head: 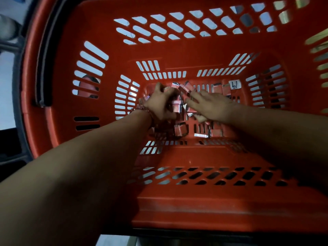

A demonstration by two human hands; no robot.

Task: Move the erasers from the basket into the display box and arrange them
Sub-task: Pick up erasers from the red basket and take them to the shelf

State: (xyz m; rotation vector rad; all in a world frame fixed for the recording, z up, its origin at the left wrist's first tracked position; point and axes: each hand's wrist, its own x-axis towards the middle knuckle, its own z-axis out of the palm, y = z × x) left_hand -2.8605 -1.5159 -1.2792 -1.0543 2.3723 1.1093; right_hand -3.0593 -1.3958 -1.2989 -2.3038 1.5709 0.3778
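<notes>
Deep in the basket, the left hand has its fingers clamped round a clump of erasers. The right hand lies spread, touching more beside them. Overfilling the grip could spill some on lifting.

One red basket is standing here. Two are reaching in, the left grip and the right grip. A dozen or so erasers are lying too jumbled to count exactly, and one white label is showing.
</notes>
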